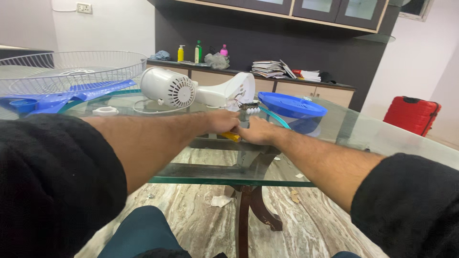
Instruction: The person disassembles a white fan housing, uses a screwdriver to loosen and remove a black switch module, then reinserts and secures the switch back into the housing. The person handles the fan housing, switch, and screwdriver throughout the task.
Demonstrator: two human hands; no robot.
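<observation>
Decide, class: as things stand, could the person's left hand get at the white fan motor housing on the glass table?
Probably yes. The left hand rests on the glass table just in front of the white motor housing, with only bare glass and a thin white cord between them, though it is holding a yellow-handled tool.

White fan motor (167, 87) — blue base (291, 105), red suitcase (412, 114), yellow-handled tool (231, 136).

Both hands (241, 126) on a yellow-handled tool (231, 136) beside white fan motor (168, 87)

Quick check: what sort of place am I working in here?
Most likely a room in a home: a glass table, wooden cabinets with bottles and papers on top, and a red suitcase by the wall.
</observation>
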